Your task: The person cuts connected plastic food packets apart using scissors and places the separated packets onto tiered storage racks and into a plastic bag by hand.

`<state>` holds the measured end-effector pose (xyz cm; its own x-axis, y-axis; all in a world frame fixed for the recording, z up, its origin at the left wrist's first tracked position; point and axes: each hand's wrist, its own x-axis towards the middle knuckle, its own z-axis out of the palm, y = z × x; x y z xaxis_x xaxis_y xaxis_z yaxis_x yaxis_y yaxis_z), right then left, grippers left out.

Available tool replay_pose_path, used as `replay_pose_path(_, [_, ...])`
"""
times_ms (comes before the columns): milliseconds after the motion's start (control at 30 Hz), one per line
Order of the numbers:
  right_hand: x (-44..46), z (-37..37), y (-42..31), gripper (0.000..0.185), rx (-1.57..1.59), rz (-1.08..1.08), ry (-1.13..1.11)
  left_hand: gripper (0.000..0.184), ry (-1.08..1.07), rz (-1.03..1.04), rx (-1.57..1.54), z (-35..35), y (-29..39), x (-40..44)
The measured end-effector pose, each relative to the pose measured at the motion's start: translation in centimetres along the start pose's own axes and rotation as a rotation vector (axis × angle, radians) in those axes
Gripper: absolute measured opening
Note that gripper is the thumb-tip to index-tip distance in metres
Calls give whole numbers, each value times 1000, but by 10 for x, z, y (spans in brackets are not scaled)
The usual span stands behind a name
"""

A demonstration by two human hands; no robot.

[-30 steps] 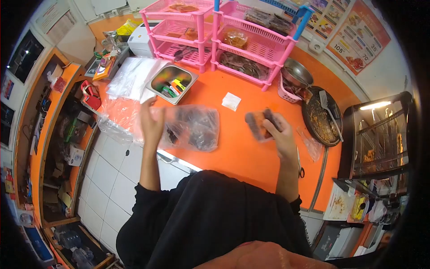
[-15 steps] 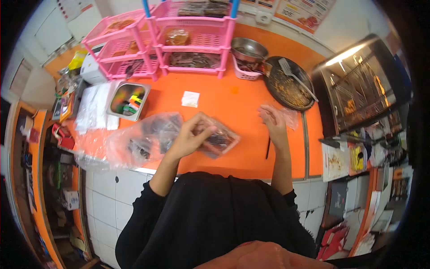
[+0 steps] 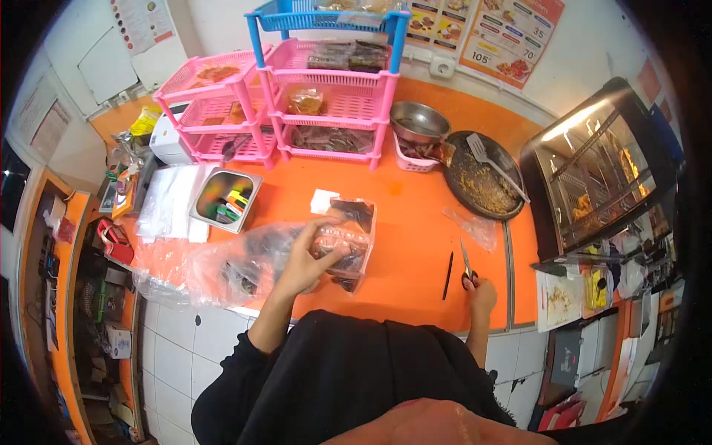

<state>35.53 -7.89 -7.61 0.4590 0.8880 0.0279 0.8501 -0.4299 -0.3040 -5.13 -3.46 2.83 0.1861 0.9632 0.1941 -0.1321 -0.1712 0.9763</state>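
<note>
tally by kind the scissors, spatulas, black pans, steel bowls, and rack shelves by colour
scissors: 1
spatula: 1
black pan: 1
steel bowl: 1
pink shelves: 6
blue shelf: 1
total: 11

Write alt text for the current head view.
The left hand holds a clear packet at an orange counter, by a plastic bag; the right hand is at the handles of scissors near a thin black stick. Farther back are pink racks and a dark pan with a spatula.
</note>
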Motion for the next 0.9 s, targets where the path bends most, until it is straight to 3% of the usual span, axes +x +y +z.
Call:
replay_pose_path(67, [9,3,1,28,-111,3,-69,59,25,-13,-50,2,10,0])
replay_pose_path(167, [20,10,13,26,-20,36,-157,61,33,24,-44,0,17,-3])
replay_pose_path(267, [21,5,13,29,850,236,-410,62,24,87,35,-4,24,-1])
replay_pose_path(367, [3,-26,-34,31,1135,8,-451,63,-21,86,39,-3,30,1])
replay_pose_path(433, [-5,-52,-66,23,1284,-156,-843,63,-68,86,30,0,33,3])
replay_pose_path(533, [-19,-76,-100,18,1003,-483,-1261,62,-133,101,52,5,36,4])
replay_pose_path(633, [-20,-96,-127,41,895,-501,-1386,62,-169,69,63,7,37,3])
replay_pose_path(733, [-14,-95,-132,20,769,-575,-1372,62,-196,-6,28,11,37,-1])
replay_pose_path(900, [-15,-95,-141,21,762,-544,-1357,67,-218,13,44,7,28,-1])
